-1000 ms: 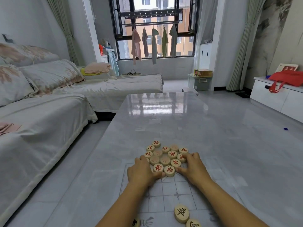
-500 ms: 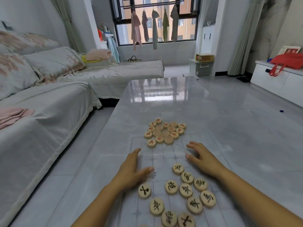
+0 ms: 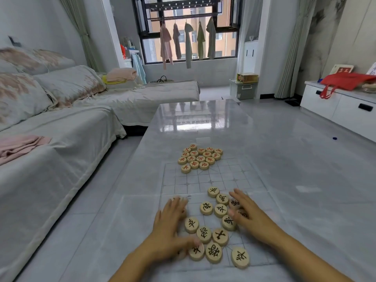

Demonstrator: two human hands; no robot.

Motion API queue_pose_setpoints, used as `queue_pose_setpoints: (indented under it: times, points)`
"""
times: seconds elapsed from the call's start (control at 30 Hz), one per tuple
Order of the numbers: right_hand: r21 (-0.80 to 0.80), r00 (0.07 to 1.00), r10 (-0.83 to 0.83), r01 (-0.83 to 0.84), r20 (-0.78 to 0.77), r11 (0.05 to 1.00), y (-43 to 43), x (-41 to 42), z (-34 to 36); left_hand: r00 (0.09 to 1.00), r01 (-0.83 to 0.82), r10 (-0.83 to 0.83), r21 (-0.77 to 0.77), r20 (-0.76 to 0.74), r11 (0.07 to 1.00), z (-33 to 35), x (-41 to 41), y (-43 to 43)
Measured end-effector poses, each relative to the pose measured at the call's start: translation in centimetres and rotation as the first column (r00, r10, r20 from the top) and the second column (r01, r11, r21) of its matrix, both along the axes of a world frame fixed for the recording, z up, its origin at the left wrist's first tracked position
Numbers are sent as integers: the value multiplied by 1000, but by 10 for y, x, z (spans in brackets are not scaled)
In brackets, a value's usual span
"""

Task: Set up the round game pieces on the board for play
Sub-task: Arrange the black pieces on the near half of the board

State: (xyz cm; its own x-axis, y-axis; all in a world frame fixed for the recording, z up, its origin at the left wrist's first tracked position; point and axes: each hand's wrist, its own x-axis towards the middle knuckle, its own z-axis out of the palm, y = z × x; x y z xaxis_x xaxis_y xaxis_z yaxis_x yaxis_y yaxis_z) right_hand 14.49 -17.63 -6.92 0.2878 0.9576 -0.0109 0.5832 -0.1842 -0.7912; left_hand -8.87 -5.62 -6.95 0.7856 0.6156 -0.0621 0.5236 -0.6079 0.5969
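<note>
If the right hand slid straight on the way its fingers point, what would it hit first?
Most likely the black-lettered piece just ahead of the right hand. How high the hand is held is unclear, so it might pass over the piece.

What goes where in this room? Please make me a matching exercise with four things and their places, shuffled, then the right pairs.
Things:
1. red-lettered pieces
2. black-lettered pieces
3. red bag
4. hung clothes

Places:
A. on the white cabinet
B. at the window
C. near end of the board, between the left hand and the right hand
D. bunched at the board's far edge

Pairs: 1-D, 2-C, 3-A, 4-B.
</note>
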Motion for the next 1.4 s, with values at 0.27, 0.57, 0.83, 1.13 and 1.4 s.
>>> queue_pose_setpoints:
  times: [0.27,0.57,0.83,1.13,1.4]
  points:
    - [-238,798,221,-100,561,966,-33,-35,-21,973,53,14,282,-230,958,-19,11,-34]
    - [-259,791,185,-35,583,965,28,-12,-18,969,-44,99,235,-228,971,-20,43,21]
    - [-280,788,195,-30,584,960,70,13,-17,964,-45,103,232,-247,972,-20,68,62]
    - [-280,779,201,-34,594,959,110,46,-20,956,-37,106,246,-275,969,-21,102,102]
    - [-245,799,173,-32,576,969,135,66,-26,958,-39,114,270,-265,962,-27,121,131]
